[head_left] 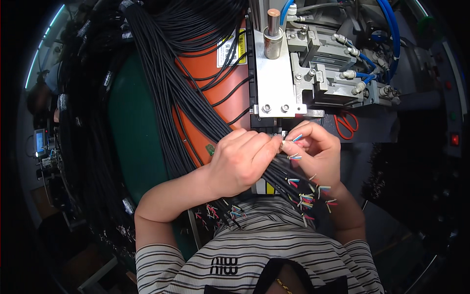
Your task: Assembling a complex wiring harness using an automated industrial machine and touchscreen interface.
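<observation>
A thick bundle of black cables (188,100) runs down from the upper left and passes under my left hand (242,159). The fingers of that hand are closed round the cables just in front of the machine (274,81). Close beside it, my right hand (318,149) pinches the end of one cable, where short blue, white and red wires (297,138) stick out near the thumb. Below both hands, more stripped cable ends (306,200) fan out toward my striped shirt, showing red, blue, yellow and white wires. My fingers partly hide the tip of the pinched cable.
Metal cylinders with blue air hoses (394,29) fill the upper right. Red-handled scissors (346,125) lie to the right of the machine. An orange surface (235,95) and a green surface (137,127) lie under the cables. More black cables hang at the left.
</observation>
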